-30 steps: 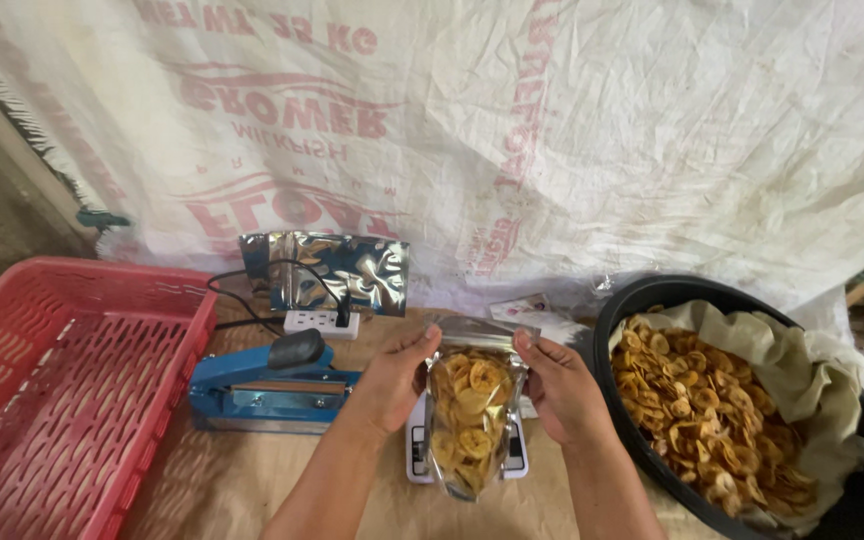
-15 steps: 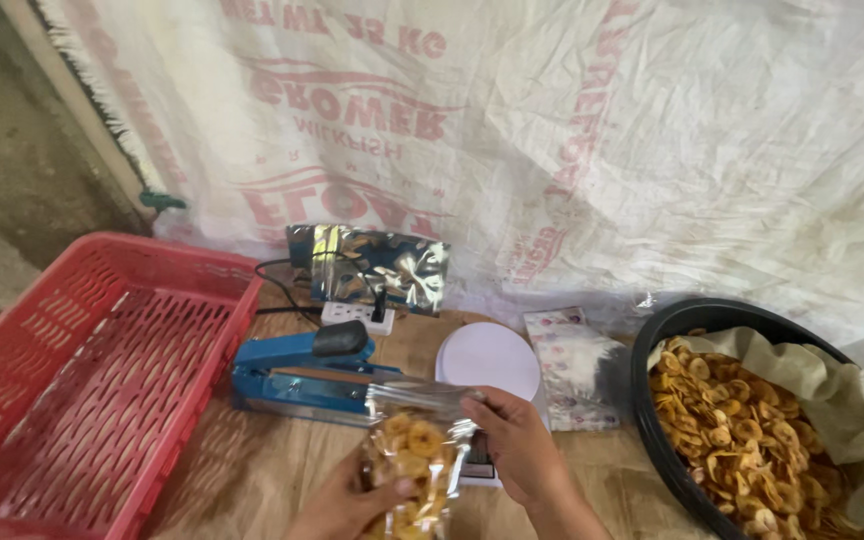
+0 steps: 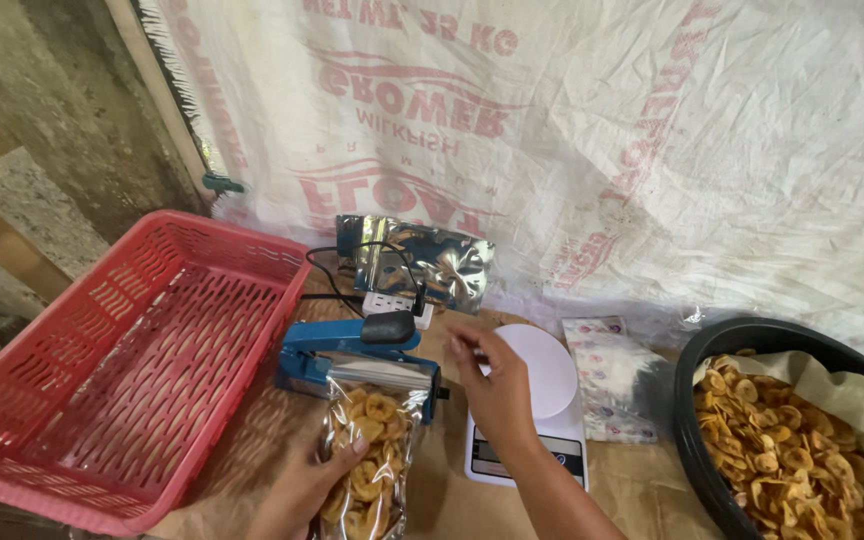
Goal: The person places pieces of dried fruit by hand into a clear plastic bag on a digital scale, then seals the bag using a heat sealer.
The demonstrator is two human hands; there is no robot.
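Head view: one moment, looking down on a paper-covered work surface.
Bag: clear plastic bag of yellow banana chips, long axis running from the person toward the wall, top end laid at the blue tabletop heat sealer, just under its front edge.
Left hand: left hand closed around the bag's lower half, thumb on the front face, fingers wrapped behind; the bag rises straight ahead of this hand.
Right hand: right hand raised over the white digital scale, fingertips pinched together near the sealer's right end; whether anything small is pinched there cannot be told.
Key relation: the bag's mouth lies to the left of the right hand and slightly nearer the person, close beside it but not touching; the left hand is the one on the bag, the right hand is nearer the sealer's arm.
Sealer handle: black knob on top of the sealer, up and left of the right hand's fingertips, near them.
Left of left hand: red plastic lattice crate, alongside the sealer.
Right of right hand: black round tub lined with brown paper and heaped with loose chips, well apart; a printed white packet lies between it and the scale.
Beyond both hands: silver foil pouches leaning on a white woven sack sheet, with a white power strip in front.
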